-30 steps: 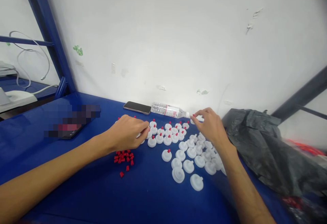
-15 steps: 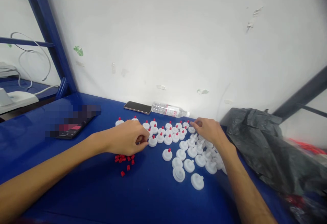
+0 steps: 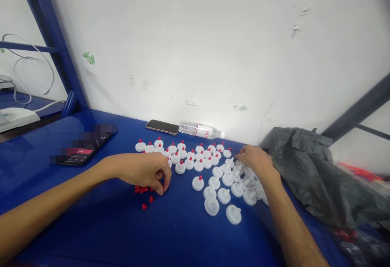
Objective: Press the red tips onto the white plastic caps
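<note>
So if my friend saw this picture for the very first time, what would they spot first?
Probably the round white pieces across the middle of the blue table: many have bright red tips, while the plain ones cluster at the right, near the right hand. Next might be the loose red caps beside the left hand, then the big dark plastic bag at the far right.

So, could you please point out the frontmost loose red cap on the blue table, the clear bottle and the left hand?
Frontmost loose red cap (image 3: 144,207): head view, middle of its body.
Clear bottle (image 3: 202,131): head view, its label.
Left hand (image 3: 146,170): head view, back of the hand.
</note>
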`<action>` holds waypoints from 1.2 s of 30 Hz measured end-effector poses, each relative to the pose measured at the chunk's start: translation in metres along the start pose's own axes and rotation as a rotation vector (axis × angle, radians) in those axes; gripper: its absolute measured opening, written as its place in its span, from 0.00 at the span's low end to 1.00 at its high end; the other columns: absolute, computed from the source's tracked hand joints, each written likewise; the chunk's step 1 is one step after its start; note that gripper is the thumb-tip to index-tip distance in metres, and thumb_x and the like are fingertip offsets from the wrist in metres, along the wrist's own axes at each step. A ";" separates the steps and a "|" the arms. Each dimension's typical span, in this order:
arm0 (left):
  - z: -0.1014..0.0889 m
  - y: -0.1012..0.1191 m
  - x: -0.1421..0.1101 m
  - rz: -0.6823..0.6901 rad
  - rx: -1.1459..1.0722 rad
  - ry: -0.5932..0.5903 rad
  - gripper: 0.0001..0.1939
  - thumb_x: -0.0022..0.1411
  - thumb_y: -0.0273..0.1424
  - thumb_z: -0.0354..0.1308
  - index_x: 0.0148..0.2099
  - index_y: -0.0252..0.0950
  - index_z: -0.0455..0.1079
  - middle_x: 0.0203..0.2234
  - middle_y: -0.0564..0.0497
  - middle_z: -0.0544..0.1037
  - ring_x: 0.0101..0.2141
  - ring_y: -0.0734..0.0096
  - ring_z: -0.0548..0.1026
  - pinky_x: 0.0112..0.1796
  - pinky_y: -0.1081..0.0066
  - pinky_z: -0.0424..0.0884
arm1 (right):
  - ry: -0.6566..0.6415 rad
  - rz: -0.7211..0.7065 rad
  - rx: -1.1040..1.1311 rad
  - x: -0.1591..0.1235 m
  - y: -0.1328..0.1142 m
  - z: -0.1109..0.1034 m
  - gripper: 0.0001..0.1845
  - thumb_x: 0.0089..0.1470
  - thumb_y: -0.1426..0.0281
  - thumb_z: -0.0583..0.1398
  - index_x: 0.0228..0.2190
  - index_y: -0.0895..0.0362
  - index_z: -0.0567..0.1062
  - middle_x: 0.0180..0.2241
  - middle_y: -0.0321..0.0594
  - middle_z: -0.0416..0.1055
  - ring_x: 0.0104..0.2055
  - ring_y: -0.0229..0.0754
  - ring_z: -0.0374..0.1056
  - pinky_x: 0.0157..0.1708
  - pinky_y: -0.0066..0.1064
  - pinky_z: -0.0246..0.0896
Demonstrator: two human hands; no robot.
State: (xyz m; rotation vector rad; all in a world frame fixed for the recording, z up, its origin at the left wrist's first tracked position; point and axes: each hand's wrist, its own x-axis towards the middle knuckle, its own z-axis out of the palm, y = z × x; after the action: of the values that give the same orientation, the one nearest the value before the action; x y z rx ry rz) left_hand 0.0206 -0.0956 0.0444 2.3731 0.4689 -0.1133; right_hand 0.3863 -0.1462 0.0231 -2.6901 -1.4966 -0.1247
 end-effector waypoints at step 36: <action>0.030 -0.015 0.029 0.255 0.522 1.037 0.12 0.74 0.33 0.53 0.49 0.36 0.76 0.41 0.47 0.84 0.38 0.70 0.82 0.37 0.73 0.76 | 0.577 -1.117 0.388 -0.075 -0.097 -0.015 0.16 0.62 0.63 0.61 0.50 0.55 0.74 0.43 0.48 0.78 0.45 0.51 0.75 0.47 0.48 0.73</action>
State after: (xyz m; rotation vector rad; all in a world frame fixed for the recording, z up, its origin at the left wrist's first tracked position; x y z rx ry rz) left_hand 0.0438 -0.0963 0.0060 2.8258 0.6393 1.3012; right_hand 0.2634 -0.1596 0.0315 -1.1266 -2.2309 -0.5178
